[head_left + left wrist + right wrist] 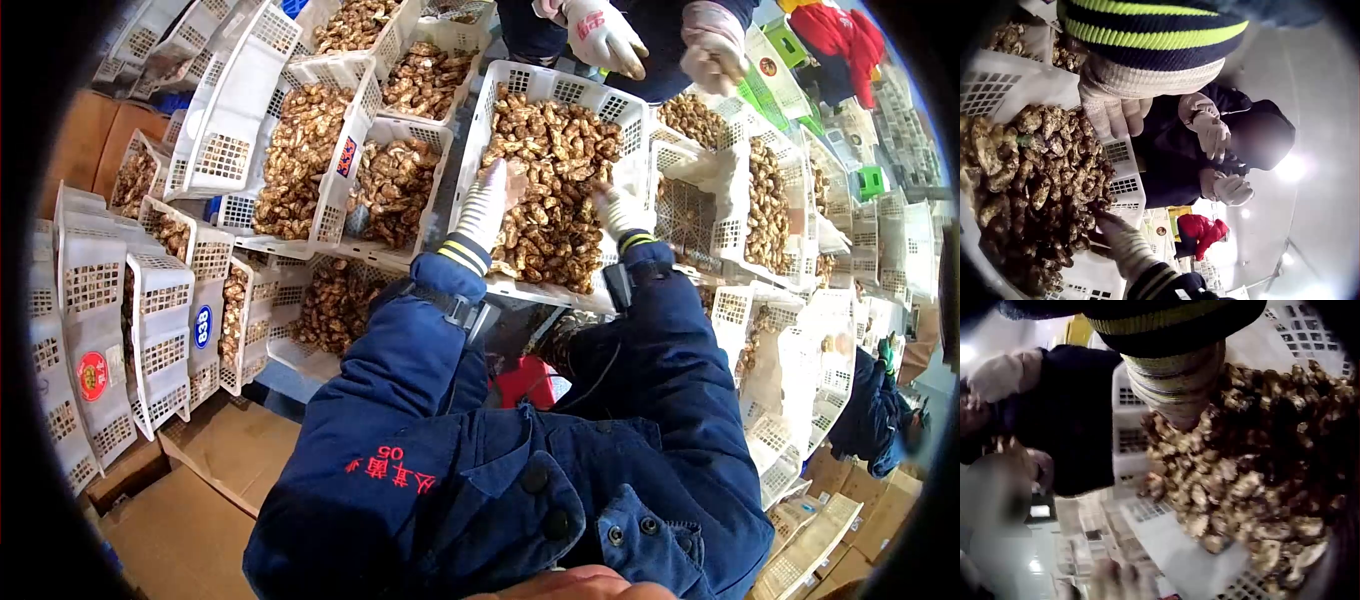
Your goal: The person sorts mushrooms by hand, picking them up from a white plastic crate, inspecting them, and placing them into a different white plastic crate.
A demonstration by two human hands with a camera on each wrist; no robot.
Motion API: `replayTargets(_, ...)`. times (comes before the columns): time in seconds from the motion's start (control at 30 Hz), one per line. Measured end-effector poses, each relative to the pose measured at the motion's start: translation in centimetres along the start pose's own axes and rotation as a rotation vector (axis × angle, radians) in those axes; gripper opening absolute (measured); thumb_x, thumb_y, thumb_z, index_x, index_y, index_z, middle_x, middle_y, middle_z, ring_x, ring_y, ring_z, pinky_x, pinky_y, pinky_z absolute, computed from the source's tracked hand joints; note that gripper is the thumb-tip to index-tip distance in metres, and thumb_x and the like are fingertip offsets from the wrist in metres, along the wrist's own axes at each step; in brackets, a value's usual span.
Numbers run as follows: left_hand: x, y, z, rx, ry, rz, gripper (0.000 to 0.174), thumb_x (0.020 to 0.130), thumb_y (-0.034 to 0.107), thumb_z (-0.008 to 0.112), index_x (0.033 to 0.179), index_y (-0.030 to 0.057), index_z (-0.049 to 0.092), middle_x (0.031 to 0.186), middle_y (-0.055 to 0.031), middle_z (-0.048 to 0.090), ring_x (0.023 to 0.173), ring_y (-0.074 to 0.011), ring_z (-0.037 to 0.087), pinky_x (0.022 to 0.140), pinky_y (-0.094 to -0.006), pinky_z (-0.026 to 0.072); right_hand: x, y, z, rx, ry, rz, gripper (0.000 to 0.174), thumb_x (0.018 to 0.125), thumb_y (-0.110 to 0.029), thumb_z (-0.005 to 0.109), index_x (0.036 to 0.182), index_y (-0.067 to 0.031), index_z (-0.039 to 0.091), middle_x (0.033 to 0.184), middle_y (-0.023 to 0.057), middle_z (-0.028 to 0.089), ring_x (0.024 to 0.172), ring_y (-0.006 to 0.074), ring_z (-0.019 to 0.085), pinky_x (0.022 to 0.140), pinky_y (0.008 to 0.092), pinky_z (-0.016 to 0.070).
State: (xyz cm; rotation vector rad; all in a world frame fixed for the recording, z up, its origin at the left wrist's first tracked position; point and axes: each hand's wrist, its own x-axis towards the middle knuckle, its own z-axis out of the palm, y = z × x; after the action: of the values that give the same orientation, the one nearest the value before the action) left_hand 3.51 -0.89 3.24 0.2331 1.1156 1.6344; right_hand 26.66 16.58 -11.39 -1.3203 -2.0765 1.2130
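Note:
A white perforated plastic crate (470, 165) full of brown, knobbly mushrooms (560, 150) stands in front of me. My left hand (490, 205), in a whitish knit glove, is over the crate's left side. In the left wrist view its fingers (1116, 115) extend loosely beside the heap, holding nothing. Across the crate, my right hand (620, 212) reaches down at the right side. Its fingers touch the mushrooms in the left wrist view, where the right hand (1125, 247) looks fairly straight. The fingertips are hidden by the heap in the right wrist view.
Opposite me stands another person with gloved hands (605, 35) above the crate's far edge. More mushroom crates (300, 160) flank both sides, beside a nearly bare crate (690, 215). Stacked crates (95, 300) and cardboard boxes (200, 480) are at left. Someone in red (840, 45) is farther back.

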Motion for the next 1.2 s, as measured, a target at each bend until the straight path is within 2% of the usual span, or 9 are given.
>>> replayTargets(0.07, 3.3, -2.8, -2.1, 0.08, 0.05, -0.099, 0.048, 0.093, 0.047, 0.052, 0.118, 0.0062, 0.059, 0.101, -0.0062, 0.067, 0.089, -0.0176, 0.064, 0.08, -0.03, 0.0499, -2.5, -4.3, 1.7, -0.647, -0.175, -0.273, 0.023, 0.087, -0.013, 0.061, 0.109, -0.0103, 0.066, 0.115, 0.0092, 0.063, 0.102, 0.0214, 0.06, 0.087, 0.0279, 0.0481)
replayTargets(0.13, 2.9, -2.5, -1.9, 0.094, 0.021, -0.104, 0.049, 0.093, 0.047, 0.052, 0.119, 0.0067, 0.059, 0.103, -0.0059, 0.066, 0.092, -0.0176, 0.064, 0.081, -0.0297, 0.0492, -2.4, -3.4, 3.7, -0.848, -0.189, -0.192, 0.022, 0.086, -0.014, 0.06, 0.106, -0.0093, 0.067, 0.118, 0.0107, 0.06, 0.108, 0.0235, 0.057, 0.091, 0.0313, 0.0472)
replayTargets(0.2, 2.6, -2.3, -1.7, 0.093, 0.021, -0.078, 0.049, 0.093, 0.048, 0.051, 0.12, 0.0066, 0.059, 0.104, -0.0064, 0.066, 0.094, -0.0176, 0.064, 0.082, -0.0298, 0.0492, -1.6, -2.9, 3.8, -0.767, -0.216, -0.032, 0.037, 0.082, -0.017, 0.062, 0.118, -0.0096, 0.059, 0.128, 0.018, 0.052, 0.111, 0.0343, 0.055, 0.095, 0.039, 0.0459)
replayTargets(0.47, 1.9, -0.8, -2.0, -0.059, -0.016, 0.007, 0.044, 0.096, 0.041, 0.049, 0.117, 0.003, 0.059, 0.102, -0.0093, 0.067, 0.089, -0.0179, 0.065, 0.079, -0.0281, 0.0523, -1.7, -1.1, 3.8, -0.938, -0.207, -0.063, 0.042, 0.08, -0.016, 0.064, 0.121, -0.0099, 0.057, 0.125, 0.0177, 0.055, 0.114, 0.0325, 0.054, 0.098, 0.0387, 0.0435)
replayTargets(0.5, 1.5, 0.0, -1.2, -0.043, 0.089, 0.03, 0.04, 0.096, 0.039, 0.05, 0.113, 0.0052, 0.062, 0.098, -0.0093, 0.068, 0.086, -0.0175, 0.066, 0.076, -0.0268, 0.0527, -1.2, -1.8, 4.5, -0.543, -0.006, 0.322, 0.041, 0.079, -0.013, 0.063, 0.119, -0.0102, 0.058, 0.12, 0.0162, 0.058, 0.113, 0.0318, 0.055, 0.097, 0.039, 0.0441)
replayTargets(0.6, 4.2, -1.1, -2.7, -0.112, 0.234, 0.059, 0.038, 0.096, 0.035, 0.049, 0.118, 0.0047, 0.057, 0.101, -0.011, 0.067, 0.091, -0.0226, 0.065, 0.081, -0.0338, 0.0518, -0.7, -2.2, 4.5, -0.834, -0.093, -0.124, 0.039, 0.077, -0.012, 0.062, 0.116, -0.0098, 0.06, 0.115, 0.0146, 0.06, 0.11, 0.0317, 0.056, 0.095, 0.0388, 0.0448)
replayTargets(0.67, 3.7, 0.1, -2.6, -0.112, 0.23, 0.083, 0.034, 0.096, 0.034, 0.049, 0.115, 0.0073, 0.059, 0.093, -0.0087, 0.068, 0.083, -0.0196, 0.066, 0.071, -0.0302, 0.0535, 0.0, 0.0, 5.8, -0.546, 0.018, -0.105, 0.032, 0.078, -0.013, 0.062, 0.11, -0.0084, 0.062, 0.112, 0.0145, 0.062, 0.103, 0.0338, 0.058, 0.091, 0.0396, 0.0473)
replayTargets(0.9, 4.9, 2.2, -4.6, -0.154, 0.32, 0.079, 0.037, 0.098, 0.039, 0.043, 0.118, 0.012, 0.057, 0.092, -0.0052, 0.068, 0.07, -0.0129, 0.065, 0.054, -0.023, 0.0474, -1.6, -6.9, 6.7, -0.7, -0.099, -0.254, 0.025, 0.077, -0.017, 0.063, 0.102, -0.0144, 0.066, 0.105, 0.0084, 0.064, 0.101, 0.0298, 0.058, 0.087, 0.0398, 0.0474)
replayTargets(1.2, 4.9, 3.9, -4.6, -0.22, 0.43, 0.113, 0.031, 0.095, 0.039, 0.049, 0.112, 0.0152, 0.059, 0.085, -0.0033, 0.068, 0.063, -0.0122, 0.062, 0.055, -0.0243, 0.0445, -2.7, -9.1, 9.2, -0.639, -0.124, -0.377, 0.03, 0.078, -0.014, 0.062, 0.108, -0.012, 0.065, 0.104, 0.011, 0.064, 0.1, 0.0322, 0.057, 0.09, 0.0409, 0.0442)
